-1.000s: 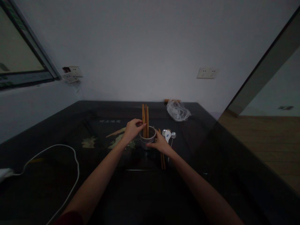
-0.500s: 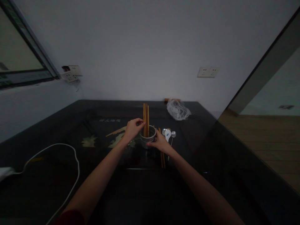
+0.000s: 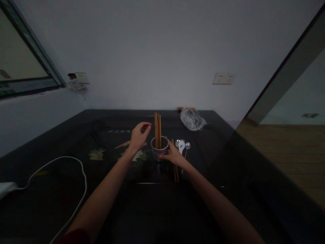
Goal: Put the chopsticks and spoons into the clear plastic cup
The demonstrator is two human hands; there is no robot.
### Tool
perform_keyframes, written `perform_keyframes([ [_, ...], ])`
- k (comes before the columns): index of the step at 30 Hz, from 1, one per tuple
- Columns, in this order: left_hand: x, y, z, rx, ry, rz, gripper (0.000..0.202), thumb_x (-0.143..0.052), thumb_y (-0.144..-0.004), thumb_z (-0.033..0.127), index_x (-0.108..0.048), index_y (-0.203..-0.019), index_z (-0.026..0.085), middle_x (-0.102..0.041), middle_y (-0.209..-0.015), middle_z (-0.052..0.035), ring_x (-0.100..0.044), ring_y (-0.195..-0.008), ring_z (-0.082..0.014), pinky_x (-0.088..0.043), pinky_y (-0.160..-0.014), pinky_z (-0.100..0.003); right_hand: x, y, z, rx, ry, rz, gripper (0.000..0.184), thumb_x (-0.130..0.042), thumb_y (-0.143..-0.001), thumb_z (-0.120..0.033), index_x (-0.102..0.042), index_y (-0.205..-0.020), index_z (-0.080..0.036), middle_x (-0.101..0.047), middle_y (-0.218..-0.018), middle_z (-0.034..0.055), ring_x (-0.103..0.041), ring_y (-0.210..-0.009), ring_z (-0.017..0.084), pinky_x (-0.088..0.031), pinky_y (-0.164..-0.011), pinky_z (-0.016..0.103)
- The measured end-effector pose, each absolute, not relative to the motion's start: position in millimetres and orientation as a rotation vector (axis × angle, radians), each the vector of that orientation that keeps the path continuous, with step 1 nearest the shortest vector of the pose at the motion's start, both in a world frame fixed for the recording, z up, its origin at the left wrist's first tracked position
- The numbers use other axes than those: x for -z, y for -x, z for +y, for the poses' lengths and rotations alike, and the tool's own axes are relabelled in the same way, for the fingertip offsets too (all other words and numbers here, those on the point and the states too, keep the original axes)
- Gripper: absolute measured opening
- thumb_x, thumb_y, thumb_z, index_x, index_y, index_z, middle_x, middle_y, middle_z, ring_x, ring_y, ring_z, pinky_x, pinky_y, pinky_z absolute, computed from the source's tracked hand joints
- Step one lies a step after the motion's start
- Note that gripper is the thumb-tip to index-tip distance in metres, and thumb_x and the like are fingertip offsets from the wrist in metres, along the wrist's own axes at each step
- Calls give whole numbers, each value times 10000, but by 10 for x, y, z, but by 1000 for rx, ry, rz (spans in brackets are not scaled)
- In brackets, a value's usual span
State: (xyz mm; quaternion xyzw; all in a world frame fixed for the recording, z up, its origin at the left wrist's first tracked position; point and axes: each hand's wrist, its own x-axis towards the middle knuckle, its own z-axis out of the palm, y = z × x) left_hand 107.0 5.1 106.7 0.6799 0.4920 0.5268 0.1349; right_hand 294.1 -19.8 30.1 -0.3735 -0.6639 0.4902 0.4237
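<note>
A metal cup (image 3: 160, 153) stands on the dark table, holding several wooden chopsticks (image 3: 157, 130) upright against its left inner side. My right hand (image 3: 174, 155) grips the cup from the right, its thumb across the front and its fingers partly hidden behind the wall. Left of the chopsticks and a little apart from them, my left hand (image 3: 139, 135) hovers empty, fingers curved and thumb slightly apart. Beside my right hand lie more chopsticks (image 3: 176, 171), partly covered by it. A white spoon (image 3: 181, 146) with a blue mark rests between metal spoons (image 3: 187, 145).
A crumpled clear plastic bag (image 3: 193, 119) lies at the table's back right, with a brown stick-like object (image 3: 182, 108) behind it. A white cable (image 3: 82, 167) curls over the left side. The wall (image 3: 152, 61) rises right behind the table.
My left hand has let go of the chopsticks and moved left and slightly up, away from them. The right hand keeps its grip on the cup.
</note>
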Motion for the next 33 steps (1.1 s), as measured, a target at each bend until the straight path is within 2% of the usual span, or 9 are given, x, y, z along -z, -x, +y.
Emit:
perform_keyframes([
  [4, -1179, -1081, -36, -1634, -1945, 1383, 217, -506, -850, 317, -635, -948, 172, -666, -962, -53, -615, -917, -168, -470, -834, -281, -284, -2942, -189, -1224, 937, -1666, 809, -809, -546, -153, -434, -1262, -185, -560, -1264, 110, -549, -1156, 231, -444, -995, 417],
  [10, -1265, -1125, -145, -1612, -1907, 1297, 207, -524, -834, 307, -637, -934, 165, -664, -907, -46, -619, -869, -168, -479, -820, -289, -351, -3000, -167, -1305, 895, -1655, 868, -809, -501, -130, -411, -1272, -168, -532, -1274, 119, -543, -1155, 224, -439, -994, 389],
  [14, -1197, -1121, -233, -1573, -1815, 1290, 205, -529, -822, 313, -630, -913, 160, -648, -845, -38, -613, -809, -159, -495, -747, -272, -382, -3143, -97, -1203, 1078, -1717, 957, -812, -471, -116, -368, -1317, -168, -552, -1205, 122, -553, -1121, 238, -448, -962, 415],
  [16, -1131, -1098, -303, -1539, -1746, 1309, 207, -534, -814, 328, -625, -905, 165, -638, -823, -33, -608, -781, -158, -497, -684, -258, -402, -3227, -57, -1160, 1160, -1739, 935, -809, -486, -124, -379, -1314, -183, -575, -1148, 111, -577, -1071, 235, -476, -912, 416],
  [23, -915, -1004, -547, -1528, -1665, 1227, 162, -553, -800, 317, -602, -851, 171, -600, -756, -15, -570, -699, -130, -475, -659, -250, -553, -3443, 22, -885, 1358, -1782, 537, -653, -693, -151, -486, -1203, -167, -641, -967, 59, -625, -829, 156, -507, -753, 310],
  [28, -1015, -1047, -663, -1339, -1792, 1163, 160, -540, -817, 311, -611, -863, 175, -610, -773, -24, -576, -698, -137, -476, -650, -264, -636, -3499, -37, -444, 1629, -1912, 192, -529, -811, -194, -637, -969, -194, -675, -865, 41, -625, -795, 162, -452, -707, 263],
  [33, -1195, -1168, -846, -932, -2076, 1025, 157, -491, -852, 253, -625, -904, 191, -641, -784, -23, -596, -718, -136, -475, -659, -257, -612, -3376, -152, -97, 1837, -2175, 199, -485, -875, -254, -673, -878, -188, -684, -922, 86, -610, -892, 208, -420, -730, 284],
])
